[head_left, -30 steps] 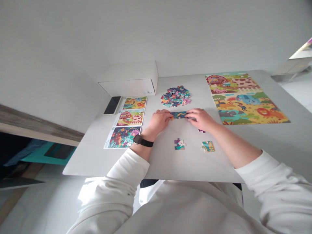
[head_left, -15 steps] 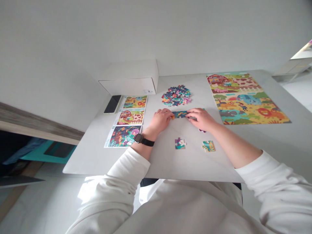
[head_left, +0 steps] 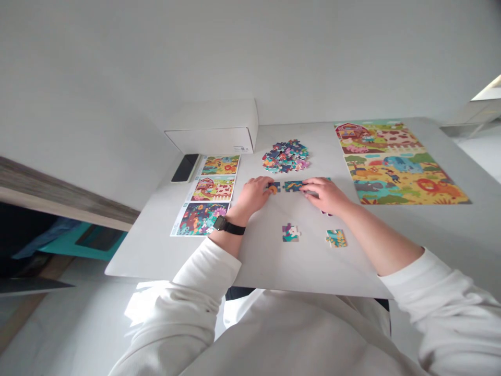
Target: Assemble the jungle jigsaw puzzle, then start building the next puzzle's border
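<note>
Phone: one black phone is lying near the far edge of the worktop, beside the sheets.
Picture sheets: three printed sheets are lying in a column, their edges nearly touching.
Box: one white box is sitting against the wall behind them.
Left hand: the left hand, wearing one black watch, is reaching onto a small blue piece; I cannot tell whether its grip is closed.
Pile: one heap of jigsaw pieces is lying further out, too jumbled to count.
Strip: one strip of joined pieces is lying just beside the small blue piece, with a narrow gap between them.
Right hand: the right hand is pressing over the strip's end, its grip flat rather than clearly closed.
Loose pieces: two pieces are lying apart nearer the person, and a purple piece is poking out beneath the right hand.
Large picture: one big picture is lying at the right.
Risk: a hurried push could be splitting the strip or knocking pieces into the heap.
</note>
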The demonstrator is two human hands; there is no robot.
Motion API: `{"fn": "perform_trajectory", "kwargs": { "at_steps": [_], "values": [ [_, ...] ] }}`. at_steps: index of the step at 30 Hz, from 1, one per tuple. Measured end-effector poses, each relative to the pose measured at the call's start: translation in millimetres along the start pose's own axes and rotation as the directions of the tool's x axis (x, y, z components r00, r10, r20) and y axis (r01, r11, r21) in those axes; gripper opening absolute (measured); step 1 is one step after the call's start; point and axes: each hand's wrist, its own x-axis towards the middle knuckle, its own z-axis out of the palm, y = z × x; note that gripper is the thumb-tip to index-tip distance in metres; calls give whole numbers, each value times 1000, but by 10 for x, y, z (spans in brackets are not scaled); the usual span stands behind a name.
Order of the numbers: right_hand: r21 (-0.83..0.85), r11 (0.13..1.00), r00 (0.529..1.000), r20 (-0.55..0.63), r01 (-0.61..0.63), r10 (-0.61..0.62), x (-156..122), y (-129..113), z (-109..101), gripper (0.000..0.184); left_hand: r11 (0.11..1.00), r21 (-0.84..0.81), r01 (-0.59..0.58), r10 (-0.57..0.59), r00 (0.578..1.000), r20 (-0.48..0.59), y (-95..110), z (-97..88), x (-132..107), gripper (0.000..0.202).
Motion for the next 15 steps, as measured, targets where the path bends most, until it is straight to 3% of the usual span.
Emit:
{"fn": "perform_trajectory", "kwargs": {
  "at_steps": [5, 15],
  "values": [
    [-1, 1000, 1000, -3, -2, 2, -8, -1, -7, 31, 999, -41, 35, -36, 999, -15, -2, 4, -31, 47],
    [-13, 1000, 1000, -1, 12, -12, -22, 1, -21, 30, 999, -28, 33, -33, 999, -18, -1, 20, -46, 44]
  ]
}}
